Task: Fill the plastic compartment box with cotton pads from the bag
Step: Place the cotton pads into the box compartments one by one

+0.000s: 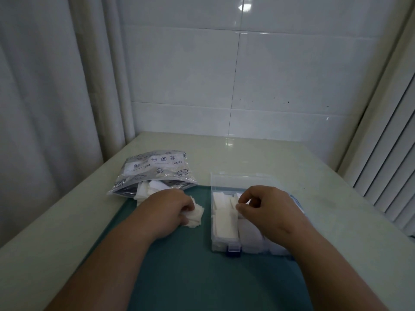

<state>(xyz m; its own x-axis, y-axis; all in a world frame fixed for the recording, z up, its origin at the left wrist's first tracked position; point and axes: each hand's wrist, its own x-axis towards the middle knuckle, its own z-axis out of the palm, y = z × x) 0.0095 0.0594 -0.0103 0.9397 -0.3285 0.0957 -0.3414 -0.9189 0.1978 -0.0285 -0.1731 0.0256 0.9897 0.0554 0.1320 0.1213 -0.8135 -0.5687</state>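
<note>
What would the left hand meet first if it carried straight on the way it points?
The left hand, gripping cotton pads, would probably meet the left wall of the compartment box, though depth is unclear.

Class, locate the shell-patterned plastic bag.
Head view: shell-patterned plastic bag lies left on the pale table, beyond the left hand, left of the clear plastic compartment box.

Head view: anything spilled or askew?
Yes: cotton pads spill out of the open mouth of the bag; the left hand grips a ragged, fanned pile on the teal mat. Those in the box, left compartment, lie crooked.
</note>
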